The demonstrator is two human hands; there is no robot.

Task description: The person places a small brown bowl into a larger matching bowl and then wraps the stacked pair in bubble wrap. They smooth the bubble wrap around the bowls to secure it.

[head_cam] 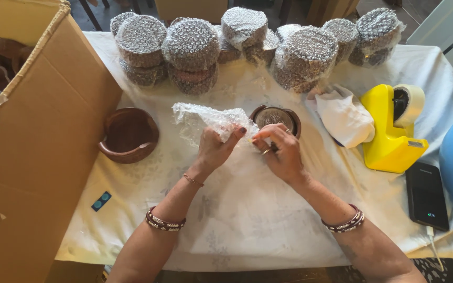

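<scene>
Left hand (215,149) is pinching a crumpled sheet of bubble wrap (205,121) mid-table; right hand (281,152) has its fingers curled on the wrap's edge, right against a round wooden holder (277,117); an empty wooden bowl (129,135) sits off left; yellow tape dispenser (391,131) on the right.

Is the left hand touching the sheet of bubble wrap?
Touching. The head view shows the left hand pinching the bubble wrap sheet between thumb and fingers, no gap.
</scene>
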